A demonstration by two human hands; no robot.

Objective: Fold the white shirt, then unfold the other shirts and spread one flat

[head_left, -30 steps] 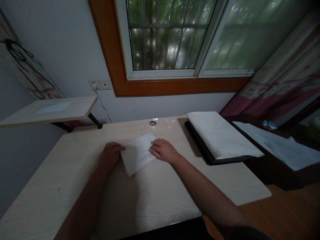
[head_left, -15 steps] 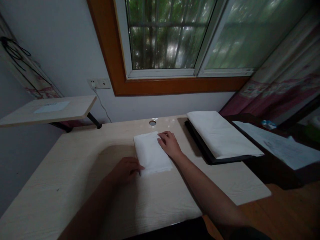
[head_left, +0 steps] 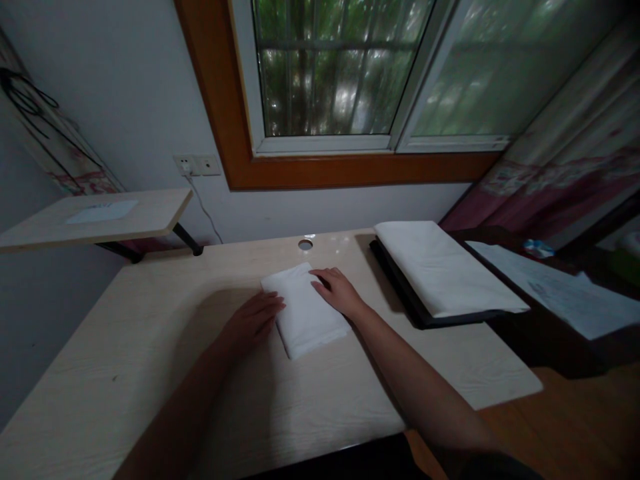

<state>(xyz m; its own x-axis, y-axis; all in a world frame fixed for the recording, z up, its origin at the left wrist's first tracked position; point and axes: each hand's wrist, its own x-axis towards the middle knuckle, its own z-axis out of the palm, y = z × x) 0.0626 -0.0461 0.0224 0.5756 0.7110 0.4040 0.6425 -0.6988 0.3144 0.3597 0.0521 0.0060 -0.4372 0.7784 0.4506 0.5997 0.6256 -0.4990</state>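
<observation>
A small folded white piece (head_left: 311, 312), cloth or paper, I cannot tell which, lies on a pale wooden surface (head_left: 95, 353), just on the person's side of a round hole (head_left: 305, 245). Its long axis runs from near the hole toward the person, the near end slanting right. Both hands are at it, neither clearly closer. The left hand (head_left: 254, 317), to the left and near side of the hole, lays nearly straight fingers over the left edge; its thumb is hidden, so whether that grip pinches cannot be told. The right hand (head_left: 339, 290), to the right and near side of the hole, rests at the far right corner, its grip loose, thumb and forefinger apart, nothing clasped between them.

Counted: two hands, one small folded piece, one hole. Farther right of the hole, one larger white piece (head_left: 440, 267) sits on one black flat object (head_left: 417, 317). Well left of the hole, one raised shelf (head_left: 160, 207) bears one paper (head_left: 103, 211).
</observation>
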